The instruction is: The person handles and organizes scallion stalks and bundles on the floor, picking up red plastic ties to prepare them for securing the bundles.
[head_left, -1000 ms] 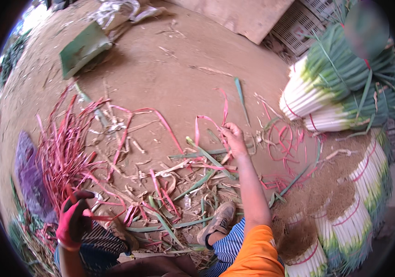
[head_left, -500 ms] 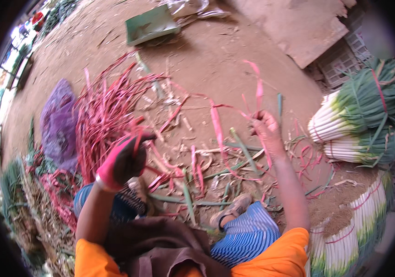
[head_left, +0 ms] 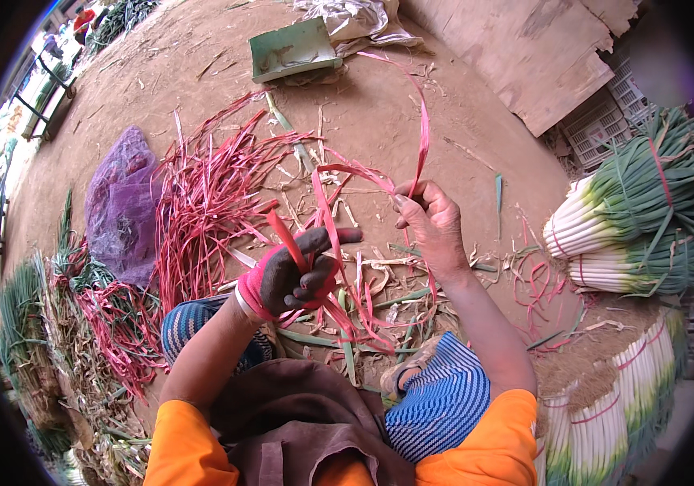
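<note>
My right hand (head_left: pixel 432 217), bare, pinches a long pink plastic strip (head_left: pixel 424 134) between thumb and fingertips. One end of it rises away from me, and another part loops left past my gloved hand. My left hand (head_left: pixel 302 271), in a black and pink glove, is curled with its index finger stretched toward the hanging strip. A stiff-looking red piece (head_left: pixel 285 235) sticks up between its fingers; I cannot tell whether it is a handle or a folded strip. Beyond that hand lies a big tangled heap of pink strips (head_left: pixel 201 202).
A purple mesh bag (head_left: pixel 124 206) lies left of the heap. Bundled spring onions (head_left: pixel 606 202) are stacked at right, with more bundles (head_left: pixel 606 421) below. Leaf scraps litter the ground between my feet. Farther off are a green tray (head_left: pixel 294 55) and a wooden board (head_left: pixel 517 57).
My left hand has moved right, toward the strip, its index finger now extended. My right hand has shifted slightly left, and the strip's upper end now stretches farther out.
</note>
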`<state>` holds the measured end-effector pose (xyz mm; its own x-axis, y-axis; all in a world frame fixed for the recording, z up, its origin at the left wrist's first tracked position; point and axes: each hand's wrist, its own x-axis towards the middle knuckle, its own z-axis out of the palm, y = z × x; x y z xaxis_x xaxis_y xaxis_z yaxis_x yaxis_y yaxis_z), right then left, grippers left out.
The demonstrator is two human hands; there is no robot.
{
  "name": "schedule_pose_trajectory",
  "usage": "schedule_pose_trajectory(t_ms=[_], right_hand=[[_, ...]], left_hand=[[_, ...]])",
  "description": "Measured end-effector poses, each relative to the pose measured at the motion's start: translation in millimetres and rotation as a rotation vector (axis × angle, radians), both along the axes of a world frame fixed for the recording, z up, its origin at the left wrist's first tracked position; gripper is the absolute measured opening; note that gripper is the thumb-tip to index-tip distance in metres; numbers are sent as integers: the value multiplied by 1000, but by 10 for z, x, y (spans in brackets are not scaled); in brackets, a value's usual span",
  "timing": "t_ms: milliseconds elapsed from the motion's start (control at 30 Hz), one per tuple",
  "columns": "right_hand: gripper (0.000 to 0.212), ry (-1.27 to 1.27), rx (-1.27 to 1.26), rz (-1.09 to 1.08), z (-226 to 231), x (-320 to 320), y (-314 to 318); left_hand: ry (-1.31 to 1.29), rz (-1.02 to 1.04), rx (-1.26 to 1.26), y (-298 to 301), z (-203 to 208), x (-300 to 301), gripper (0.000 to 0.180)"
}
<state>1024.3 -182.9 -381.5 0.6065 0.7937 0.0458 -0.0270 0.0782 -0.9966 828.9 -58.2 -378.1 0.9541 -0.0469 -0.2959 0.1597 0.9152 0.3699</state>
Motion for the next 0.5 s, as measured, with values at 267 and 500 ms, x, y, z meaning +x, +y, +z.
schedule_pose_trajectory(t_ms=[267, 500], right_hand=[[11, 133, -47, -288, -390, 481, -333], [15, 236, -12, -571, -537, 769, -744]], left_hand=[[11, -21, 394, 137, 56, -330, 31], [240, 223, 473, 344, 91, -470, 18]])
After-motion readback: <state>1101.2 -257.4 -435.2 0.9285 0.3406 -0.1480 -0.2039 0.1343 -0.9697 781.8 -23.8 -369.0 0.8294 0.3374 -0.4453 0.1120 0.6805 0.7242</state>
